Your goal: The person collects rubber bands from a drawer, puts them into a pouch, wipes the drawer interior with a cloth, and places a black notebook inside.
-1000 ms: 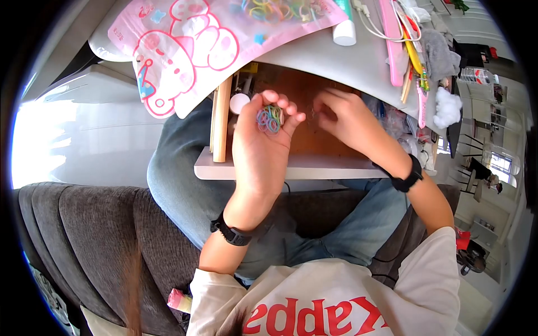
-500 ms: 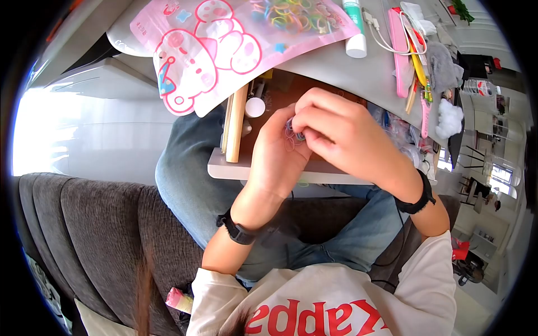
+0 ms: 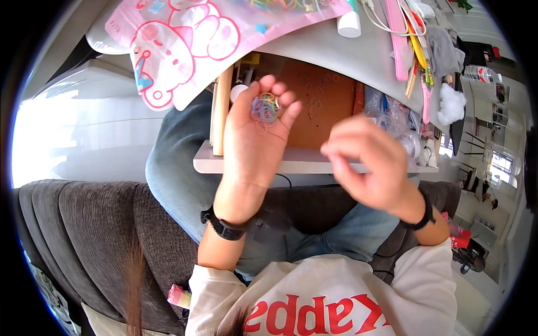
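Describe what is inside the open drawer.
Small bands on its floor, clear plastic at right; the desktop hides its back, the left hand and right hand other parts.

On the grey desk (image 3: 336, 56) I see a white-and-green tube (image 3: 349, 25) near the top edge, and to its right a pink strip (image 3: 397, 59) crossed by a white cable (image 3: 381, 26), with a grey cloth (image 3: 445, 51) and white fluff (image 3: 451, 105) farther along. Past those I make out a clear bottle (image 3: 481, 74), some green plant (image 3: 464, 5) and a bright window (image 3: 500, 167). Across my lower left runs a dark sofa (image 3: 101, 229), with a small pink-and-yellow object (image 3: 179, 297) that I can't identify.
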A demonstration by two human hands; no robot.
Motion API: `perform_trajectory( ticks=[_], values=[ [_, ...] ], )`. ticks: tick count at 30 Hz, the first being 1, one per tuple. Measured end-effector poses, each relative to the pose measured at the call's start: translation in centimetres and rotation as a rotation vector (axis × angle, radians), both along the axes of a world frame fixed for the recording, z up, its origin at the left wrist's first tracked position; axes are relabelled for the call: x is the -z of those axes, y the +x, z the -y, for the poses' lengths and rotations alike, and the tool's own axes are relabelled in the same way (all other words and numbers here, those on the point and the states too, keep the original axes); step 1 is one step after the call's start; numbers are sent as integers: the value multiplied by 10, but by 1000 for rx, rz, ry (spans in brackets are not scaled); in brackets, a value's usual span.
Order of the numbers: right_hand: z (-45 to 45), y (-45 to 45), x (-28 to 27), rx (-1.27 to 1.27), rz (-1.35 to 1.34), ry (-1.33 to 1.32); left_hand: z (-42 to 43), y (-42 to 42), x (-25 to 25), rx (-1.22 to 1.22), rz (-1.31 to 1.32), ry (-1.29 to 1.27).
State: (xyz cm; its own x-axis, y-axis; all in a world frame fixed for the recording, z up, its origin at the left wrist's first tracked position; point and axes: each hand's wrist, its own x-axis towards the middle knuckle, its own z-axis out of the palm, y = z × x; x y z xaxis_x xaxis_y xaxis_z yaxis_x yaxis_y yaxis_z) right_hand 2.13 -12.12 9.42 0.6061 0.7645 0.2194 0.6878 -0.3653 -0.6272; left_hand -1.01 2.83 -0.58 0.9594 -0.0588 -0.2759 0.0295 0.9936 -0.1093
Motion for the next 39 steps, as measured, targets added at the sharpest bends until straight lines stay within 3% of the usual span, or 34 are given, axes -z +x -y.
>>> perform_trajectory(
  ticks=[4, 7, 10, 12, 14, 16, 22, 26, 29, 34, 36, 39],
  values=[
    [29, -21, 24, 164, -90, -39, -6, 4, -21, 11, -91, 55],
    [45, -33, 32, 212, -34, -38, -11, 2, -13, 42, 56, -65],
    [51, -56, 54, 89, 108, -4, -16, 5, -12, 53, 138, -183],
    [60, -68, 77, -123, 227, -11, -21, 5, -14, 49, 182, -226],
    [58, -70, 92, -365, 233, -123, -30, 1, -22, 44, 160, -66],
    [57, -69, 122, -113, 215, -149, -46, -5, -27, 65, 200, -50],
    [39, -58, 126, -156, 277, -248, -123, -69, -44, -26, 183, 438],
    [10, -62, 152, -120, 219, -256, -184, -102, -13, -342, 238, 325],
    [-7, -67, 200, -49, 6, -415, -210, -100, 29, -490, 229, 165],
    [2, -61, 330, 160, -235, -565, -223, -105, 81, -495, 288, -184],
    [-8, -55, 360, 201, -253, -742, -234, -116, 89, -584, 276, -218],
    [-14, -47, 392, 248, -297, -702, -240, -134, 91, -680, 229, -108]
  ],
)
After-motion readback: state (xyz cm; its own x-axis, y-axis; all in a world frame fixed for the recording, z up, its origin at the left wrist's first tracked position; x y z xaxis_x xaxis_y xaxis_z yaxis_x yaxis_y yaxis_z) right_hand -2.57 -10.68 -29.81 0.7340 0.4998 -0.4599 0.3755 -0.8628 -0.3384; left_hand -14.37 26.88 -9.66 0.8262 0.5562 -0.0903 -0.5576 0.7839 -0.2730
